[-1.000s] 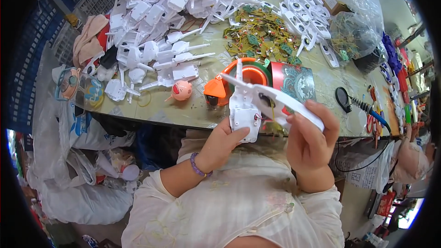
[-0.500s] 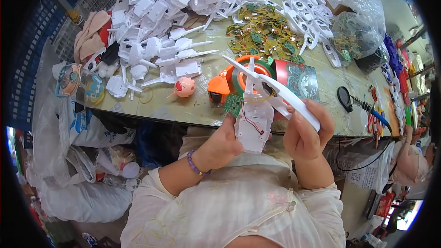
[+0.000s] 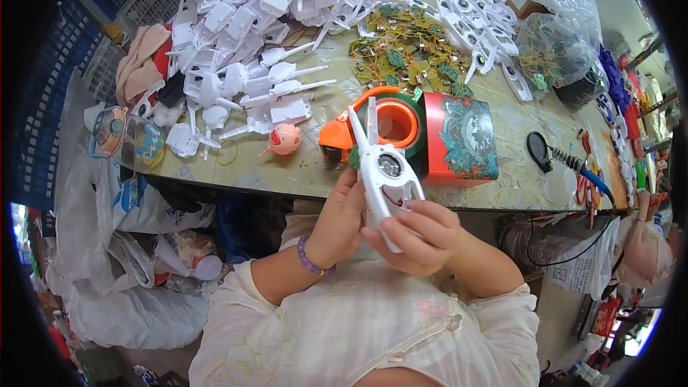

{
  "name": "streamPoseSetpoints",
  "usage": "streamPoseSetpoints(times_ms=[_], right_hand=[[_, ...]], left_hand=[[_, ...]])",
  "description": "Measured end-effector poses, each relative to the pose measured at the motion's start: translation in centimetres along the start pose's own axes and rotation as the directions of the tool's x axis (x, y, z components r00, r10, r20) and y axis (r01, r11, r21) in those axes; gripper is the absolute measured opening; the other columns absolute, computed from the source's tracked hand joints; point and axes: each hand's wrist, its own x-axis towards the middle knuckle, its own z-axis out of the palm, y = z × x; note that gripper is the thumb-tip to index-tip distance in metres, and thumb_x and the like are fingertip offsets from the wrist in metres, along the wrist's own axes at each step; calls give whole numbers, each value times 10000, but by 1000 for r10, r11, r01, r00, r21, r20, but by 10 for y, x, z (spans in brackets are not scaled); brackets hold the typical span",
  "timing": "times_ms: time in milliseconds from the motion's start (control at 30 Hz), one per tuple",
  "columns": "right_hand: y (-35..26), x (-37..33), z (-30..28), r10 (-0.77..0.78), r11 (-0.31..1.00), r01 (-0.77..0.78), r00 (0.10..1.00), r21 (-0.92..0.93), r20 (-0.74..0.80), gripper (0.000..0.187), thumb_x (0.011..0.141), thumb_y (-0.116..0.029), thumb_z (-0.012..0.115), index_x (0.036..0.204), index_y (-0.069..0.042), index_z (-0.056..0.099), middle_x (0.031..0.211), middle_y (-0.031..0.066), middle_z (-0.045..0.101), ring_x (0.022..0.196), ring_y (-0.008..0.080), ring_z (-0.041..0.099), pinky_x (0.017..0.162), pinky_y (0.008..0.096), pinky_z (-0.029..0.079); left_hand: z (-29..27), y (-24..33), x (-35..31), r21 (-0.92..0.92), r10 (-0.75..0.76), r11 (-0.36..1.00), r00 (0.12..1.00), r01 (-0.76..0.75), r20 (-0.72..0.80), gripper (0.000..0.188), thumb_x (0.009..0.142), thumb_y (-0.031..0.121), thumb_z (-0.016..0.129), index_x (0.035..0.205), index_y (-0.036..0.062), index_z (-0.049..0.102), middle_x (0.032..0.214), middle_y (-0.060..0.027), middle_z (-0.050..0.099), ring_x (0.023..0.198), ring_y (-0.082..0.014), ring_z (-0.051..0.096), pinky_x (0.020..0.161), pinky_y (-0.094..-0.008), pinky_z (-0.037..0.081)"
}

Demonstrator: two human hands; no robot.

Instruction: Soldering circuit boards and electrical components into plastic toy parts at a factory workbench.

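Close in front of my body, my left hand (image 3: 340, 213) grips a white plastic housing half with a long stem, mostly hidden behind the other part. A bit of green circuit board (image 3: 354, 158) peeks out beside my left fingertips. My right hand (image 3: 419, 236) holds the white cover (image 3: 374, 179), which has a round dark piece near its middle and an open frame below. The cover lies over the housing, stems pointing away from me and slightly apart. A red wire (image 3: 394, 198) shows through the frame's opening. Whether the two parts touch along their edges, I cannot tell.
Beyond my hands stand an orange tape dispenser (image 3: 335, 132) and a red box (image 3: 462, 140). White housings (image 3: 244, 21) heap up far left, wired green boards (image 3: 408, 57) in the middle, covers (image 3: 480, 29) far right. A soldering iron (image 3: 573, 166) lies at right, a pink round toy (image 3: 284, 139) at left.
My right hand has brought the cover left and down over the housing, turning it in line with it. Before, the cover slanted away and the housing's inside and board showed.
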Motion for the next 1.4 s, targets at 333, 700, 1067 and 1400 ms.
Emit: streamPoseSetpoints(times_ms=[333,700,1067,1400], right_hand=[[-20,8,13,25,950,-124,945,287,326,251,773,-159,624,1022,-133,633,1154,63,571,1076,228,553,919,402,457],[-16,-16,0,377,796,-412,910,443,171,193,777,-77,605,956,-10,577,931,155,605,776,311,590,670,376,515],[-25,-29,5,505,699,-589,808,406,304,338,676,54,615,1009,8,578,910,165,613,693,286,606,596,342,496],[-10,-46,-27,661,663,-678,729,317,177,282,674,128,554,923,0,592,693,99,603,522,208,540,497,285,452]], left_hand=[[-10,30,-32,28,93,995,992,-91,-85,342,935,207,508,1234,78,402,1138,-45,550,999,-129,561,826,-272,481],[-293,32,-158,193,-188,932,863,308,-469,387,813,133,669,1157,41,518,1010,-42,622,883,-136,615,762,-276,501],[-470,-146,-55,752,-157,-527,825,395,-543,433,845,335,520,1252,192,486,1218,-133,571,1052,-351,587,820,-452,496],[-172,117,-57,791,-579,554,803,258,143,247,891,114,580,1100,-15,609,1086,-124,644,988,-162,603,862,-279,467]])
